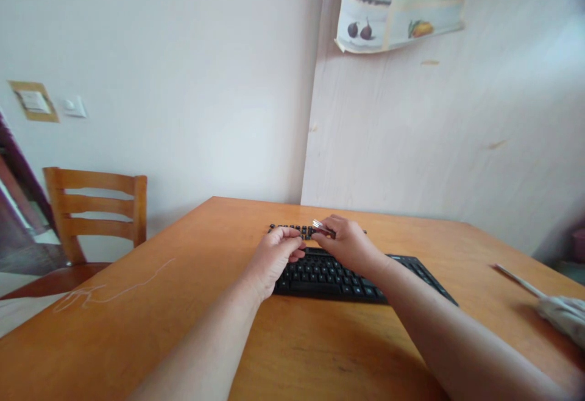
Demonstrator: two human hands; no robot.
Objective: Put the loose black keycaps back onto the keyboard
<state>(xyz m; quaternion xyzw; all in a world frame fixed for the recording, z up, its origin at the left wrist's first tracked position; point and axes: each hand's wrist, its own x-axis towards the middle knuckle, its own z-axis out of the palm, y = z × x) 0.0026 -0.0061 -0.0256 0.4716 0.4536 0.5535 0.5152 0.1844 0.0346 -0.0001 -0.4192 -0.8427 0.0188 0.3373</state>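
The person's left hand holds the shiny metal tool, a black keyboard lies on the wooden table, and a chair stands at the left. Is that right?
Not quite: the head view shows the shiny metal tool in the right hand, not the left hand. The black keyboard lies on the wooden table, and a chair stands at the left.

One left hand (276, 255), one right hand (350, 241), one metal tool (323, 227), one keyboard (326, 277), one chair (98, 206), one table (150, 309)
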